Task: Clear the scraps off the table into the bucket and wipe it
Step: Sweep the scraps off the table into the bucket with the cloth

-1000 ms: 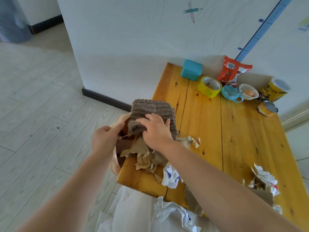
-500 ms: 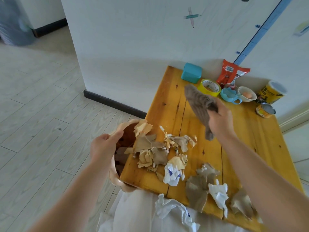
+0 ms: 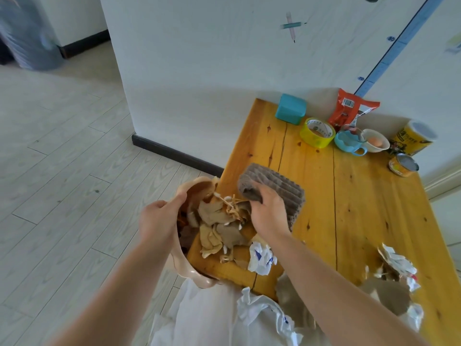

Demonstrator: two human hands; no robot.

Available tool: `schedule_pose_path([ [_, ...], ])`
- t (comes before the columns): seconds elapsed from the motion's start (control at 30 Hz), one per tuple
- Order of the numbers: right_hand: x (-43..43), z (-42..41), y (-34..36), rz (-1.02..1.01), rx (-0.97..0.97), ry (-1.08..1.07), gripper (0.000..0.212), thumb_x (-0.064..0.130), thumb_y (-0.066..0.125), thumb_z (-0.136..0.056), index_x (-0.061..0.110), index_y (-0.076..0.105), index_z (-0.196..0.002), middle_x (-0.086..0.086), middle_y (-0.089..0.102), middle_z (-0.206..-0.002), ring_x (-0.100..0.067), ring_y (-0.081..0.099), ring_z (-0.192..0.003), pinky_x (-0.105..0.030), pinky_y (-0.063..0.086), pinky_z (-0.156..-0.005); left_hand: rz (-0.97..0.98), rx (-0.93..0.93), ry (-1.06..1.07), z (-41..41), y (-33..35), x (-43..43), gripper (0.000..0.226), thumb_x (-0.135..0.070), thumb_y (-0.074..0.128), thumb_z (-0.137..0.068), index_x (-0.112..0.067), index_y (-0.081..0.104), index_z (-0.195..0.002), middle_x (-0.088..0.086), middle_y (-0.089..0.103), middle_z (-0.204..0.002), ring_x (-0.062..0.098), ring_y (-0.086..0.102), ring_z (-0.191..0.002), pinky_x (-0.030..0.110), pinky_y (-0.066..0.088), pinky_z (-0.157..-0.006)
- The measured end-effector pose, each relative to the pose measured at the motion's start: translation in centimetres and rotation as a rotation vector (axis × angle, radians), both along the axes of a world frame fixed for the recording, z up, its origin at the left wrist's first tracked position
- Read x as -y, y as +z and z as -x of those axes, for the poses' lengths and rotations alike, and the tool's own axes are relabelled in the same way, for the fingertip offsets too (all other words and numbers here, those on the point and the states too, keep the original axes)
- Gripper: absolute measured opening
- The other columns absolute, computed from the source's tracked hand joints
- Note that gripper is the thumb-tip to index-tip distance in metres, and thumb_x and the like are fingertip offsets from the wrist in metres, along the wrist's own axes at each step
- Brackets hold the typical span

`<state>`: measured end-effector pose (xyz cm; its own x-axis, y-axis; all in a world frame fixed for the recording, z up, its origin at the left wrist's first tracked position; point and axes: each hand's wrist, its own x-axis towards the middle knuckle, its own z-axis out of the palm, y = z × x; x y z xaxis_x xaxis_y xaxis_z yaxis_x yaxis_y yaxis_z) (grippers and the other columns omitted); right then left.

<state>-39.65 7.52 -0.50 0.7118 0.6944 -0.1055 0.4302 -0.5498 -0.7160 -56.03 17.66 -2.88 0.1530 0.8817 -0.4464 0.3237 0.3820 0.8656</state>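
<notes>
A pale pink bucket (image 3: 197, 275) hangs against the left edge of the wooden table (image 3: 361, 211), and my left hand (image 3: 157, 221) grips its rim. My right hand (image 3: 269, 213) grips a folded brown ribbed cloth (image 3: 282, 186) lying on the table, right behind a heap of brown and tan paper scraps (image 3: 219, 228) at the table's left edge. Some scraps hang over into the bucket. A crumpled white and blue paper (image 3: 259, 258) lies by my right forearm. More white and brown scraps (image 3: 394, 273) sit at the near right.
Along the wall at the back stand a teal box (image 3: 290, 112), a yellow tape roll (image 3: 316, 132), a red snack bag (image 3: 349, 112), a blue cup (image 3: 349, 143), a white bowl with an egg (image 3: 375, 141) and two yellow cans (image 3: 409, 141). White cloth (image 3: 212, 318) lies below the table.
My right hand has brought the cloth down from mid-air over the table's middle to the tabletop behind the scrap heap. The left hand stays on the bucket rim.
</notes>
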Motion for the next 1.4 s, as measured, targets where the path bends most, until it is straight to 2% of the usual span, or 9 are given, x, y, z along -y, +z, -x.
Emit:
schedule_pose_path([
  [0.13, -1.1, 0.8, 0.0, 0.166, 0.08, 0.142, 0.049, 0.012, 0.041, -0.09, 0.032, 0.04, -0.135, -0.002, 0.027, -0.15, -0.023, 0.012, -0.14, -0.062, 0.007, -0.11, -0.009, -0.009, -0.002, 0.0, 0.1, -0.1, 0.038, -0.05, 0.061, -0.076, -0.015, 0.056, -0.064, 0.007, 0.061, -0.066, 0.027, 0.061, -0.064, 0.035, 0.05, -0.06],
  [0.3, -2.3, 1.9, -0.1, 0.131, 0.071, 0.171, 0.051, 0.011, 0.041, -0.09, 0.033, 0.038, -0.136, -0.001, 0.025, -0.151, -0.02, 0.008, -0.141, -0.062, 0.001, -0.109, 0.018, 0.002, 0.02, -0.2, 0.2, -0.3, 0.035, -0.049, 0.064, -0.076, -0.015, 0.061, -0.068, 0.008, 0.064, -0.07, 0.027, 0.063, -0.067, 0.033, 0.051, -0.061],
  [0.57, -5.0, 3.0, 0.4, -0.249, -0.128, 0.122, 0.045, 0.007, 0.041, -0.091, 0.028, 0.047, -0.13, -0.005, 0.051, -0.131, -0.021, 0.044, -0.12, -0.047, 0.034, -0.106, 0.045, 0.013, 0.048, -0.4, 0.6, 0.1, 0.038, -0.046, 0.065, -0.076, -0.009, 0.064, -0.072, 0.012, 0.066, -0.073, 0.028, 0.064, -0.066, 0.035, 0.053, -0.061],
  [0.7, -4.4, 1.7, 1.8, -0.439, -0.291, 0.001, 0.041, 0.007, 0.04, -0.092, 0.022, 0.048, -0.129, 0.021, 0.06, -0.097, -0.012, 0.061, -0.09, -0.019, 0.051, -0.067, 0.027, 0.003, 0.03, -0.2, 0.2, 0.1, 0.038, -0.049, 0.064, -0.076, -0.012, 0.061, -0.068, 0.009, 0.062, -0.07, 0.027, 0.061, -0.065, 0.035, 0.052, -0.061],
  [0.8, -3.0, -1.0, 3.2, -0.516, -0.305, -0.068, 0.034, 0.008, 0.041, -0.092, 0.026, 0.053, -0.119, 0.021, 0.057, -0.101, -0.005, 0.058, -0.106, -0.026, 0.052, -0.084, 0.016, -0.004, 0.029, -0.2, 0.1, 0.0, 0.037, -0.049, 0.063, -0.076, -0.012, 0.059, -0.068, 0.009, 0.06, -0.069, 0.026, 0.06, -0.064, 0.037, 0.052, -0.062],
  [0.9, -0.7, -4.2, 4.5, -0.496, -0.233, -0.117, 0.032, 0.009, 0.041, -0.093, 0.026, 0.054, -0.117, 0.013, 0.06, -0.107, -0.014, 0.055, -0.111, -0.032, 0.047, -0.092, 0.011, -0.019, 0.023, -0.2, 0.0, 0.0, 0.036, -0.05, 0.063, -0.075, -0.015, 0.059, -0.068, 0.008, 0.06, -0.069, 0.025, 0.06, -0.064, 0.033, 0.051, -0.059],
  [1.03, 2.9, -7.0, 4.8, -0.307, 0.002, -0.112, 0.033, 0.011, 0.043, -0.092, 0.021, 0.053, -0.122, 0.011, 0.057, -0.104, -0.009, 0.051, -0.098, -0.006, 0.038, -0.067, -0.001, -0.034, 0.01, -0.2, 0.0, 0.1, 0.037, -0.052, 0.062, -0.076, -0.015, 0.059, -0.069, 0.009, 0.062, -0.071, 0.026, 0.061, -0.065, 0.035, 0.052, -0.061],
  [1.2, 6.6, -5.2, 1.6, 0.033, 0.025, -0.072, 0.036, 0.013, 0.044, -0.093, 0.024, 0.051, -0.126, 0.003, 0.058, -0.113, -0.005, 0.05, -0.088, -0.017, 0.037, -0.07, 0.015, -0.051, 0.014, -0.3, 0.1, 0.3, 0.035, -0.052, 0.062, -0.073, -0.017, 0.062, -0.074, 0.009, 0.066, -0.077, 0.029, 0.064, -0.073, 0.043, 0.056, -0.072],
  [1.4, 4.7, -1.9, 0.0, -0.139, -0.082, -0.157, 0.04, 0.016, 0.042, -0.094, 0.029, 0.045, -0.131, 0.008, 0.052, -0.124, -0.01, 0.051, -0.105, -0.016, 0.041, -0.079, 0.008, -0.06, 0.026, -0.3, 0.1, 0.1, 0.031, -0.051, 0.063, -0.074, -0.021, 0.059, -0.075, 0.005, 0.064, -0.079, 0.025, 0.062, -0.074, 0.041, 0.054, -0.072],
])
